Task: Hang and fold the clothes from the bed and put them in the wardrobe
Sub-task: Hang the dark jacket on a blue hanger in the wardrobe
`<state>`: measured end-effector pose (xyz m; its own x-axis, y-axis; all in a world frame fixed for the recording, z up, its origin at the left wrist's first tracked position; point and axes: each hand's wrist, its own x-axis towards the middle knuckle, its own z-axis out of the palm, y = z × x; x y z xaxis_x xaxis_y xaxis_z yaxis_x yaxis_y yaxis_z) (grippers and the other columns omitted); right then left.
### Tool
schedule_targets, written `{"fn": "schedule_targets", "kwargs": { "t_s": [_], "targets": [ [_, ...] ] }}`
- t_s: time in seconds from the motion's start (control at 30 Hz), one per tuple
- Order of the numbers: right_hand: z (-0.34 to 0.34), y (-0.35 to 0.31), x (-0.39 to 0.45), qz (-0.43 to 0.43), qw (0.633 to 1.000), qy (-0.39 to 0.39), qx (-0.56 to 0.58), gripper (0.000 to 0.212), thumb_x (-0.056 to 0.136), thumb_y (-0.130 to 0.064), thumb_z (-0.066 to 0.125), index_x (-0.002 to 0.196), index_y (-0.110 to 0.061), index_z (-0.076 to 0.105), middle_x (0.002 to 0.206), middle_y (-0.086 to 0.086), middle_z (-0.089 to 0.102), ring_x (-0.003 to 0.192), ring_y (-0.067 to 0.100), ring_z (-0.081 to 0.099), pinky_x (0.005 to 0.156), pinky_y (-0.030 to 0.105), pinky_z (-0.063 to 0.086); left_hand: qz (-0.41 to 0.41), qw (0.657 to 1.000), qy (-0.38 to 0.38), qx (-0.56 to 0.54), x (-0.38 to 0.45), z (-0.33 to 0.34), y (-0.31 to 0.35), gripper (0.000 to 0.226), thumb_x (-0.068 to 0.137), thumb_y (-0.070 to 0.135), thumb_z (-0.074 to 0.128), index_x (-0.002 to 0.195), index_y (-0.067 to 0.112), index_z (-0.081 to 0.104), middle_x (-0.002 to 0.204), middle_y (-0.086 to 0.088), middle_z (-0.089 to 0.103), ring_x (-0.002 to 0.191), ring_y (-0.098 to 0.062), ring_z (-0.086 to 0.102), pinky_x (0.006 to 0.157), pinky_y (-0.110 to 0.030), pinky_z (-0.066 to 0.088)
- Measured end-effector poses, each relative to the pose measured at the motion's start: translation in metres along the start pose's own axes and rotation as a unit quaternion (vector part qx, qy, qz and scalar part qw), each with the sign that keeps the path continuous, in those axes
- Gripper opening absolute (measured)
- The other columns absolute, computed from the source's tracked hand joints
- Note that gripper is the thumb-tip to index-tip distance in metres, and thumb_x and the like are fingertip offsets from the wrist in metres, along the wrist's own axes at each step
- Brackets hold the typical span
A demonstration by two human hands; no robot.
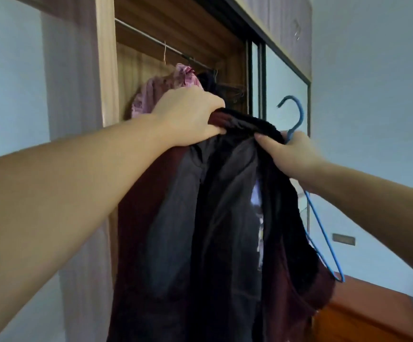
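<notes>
Two hands hold a dark garment up in front of an open wardrobe

The wardrobe (106, 77) fills the upper left and middle, pale blue walls (373, 95) either side, its sliding door (284, 77) pushed to the right and a metal rail (151, 41) crossing the top of the opening; a pink patterned garment (148, 95) hangs from the rail near its right end, with darker clothes just beside it. An orange-brown wooden cabinet (373, 314) sits in the lower right corner. The dark garment (212, 218), black and maroon, hangs in front of the opening, the left hand (188, 114) clenched round its top edge, the right hand (291, 151) pinching the same edge and also gripping a blue hanger (324, 233)
</notes>
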<state>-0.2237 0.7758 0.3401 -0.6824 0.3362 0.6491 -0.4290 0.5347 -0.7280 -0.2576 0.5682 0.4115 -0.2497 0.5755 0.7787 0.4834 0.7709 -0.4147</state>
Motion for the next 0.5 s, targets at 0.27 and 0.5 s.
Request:
{"fn": "schedule_targets", "kwargs": {
  "t_s": [0.27,0.5],
  "targets": [
    [-0.101,0.001,-0.104,0.049,0.988,0.027,-0.147,0.028,0.079,-0.036,0.07,0.088,-0.01,0.071,0.083,0.011,0.071,0.076,0.026,0.069,0.073,0.04,0.058,-0.19,0.934,-0.139,-0.269,-0.133,0.048,0.155,0.079,0.065,0.031,0.074,0.132,0.037,0.031,0.127,0.0,0.053,0.112,-0.03,0.058,0.086,-0.043,0.049],
    [-0.153,0.02,-0.206,0.167,0.966,0.004,-0.199,0.033,0.076,-0.04,0.076,0.086,-0.008,0.073,0.08,0.015,0.072,0.068,0.021,0.065,0.065,0.033,0.052,-0.222,0.823,-0.153,-0.5,-0.196,0.055,0.216,0.02,0.068,0.015,0.056,0.059,0.032,0.052,0.048,0.013,0.054,0.054,-0.005,0.056,0.044,-0.013,0.033]
  ]
}}
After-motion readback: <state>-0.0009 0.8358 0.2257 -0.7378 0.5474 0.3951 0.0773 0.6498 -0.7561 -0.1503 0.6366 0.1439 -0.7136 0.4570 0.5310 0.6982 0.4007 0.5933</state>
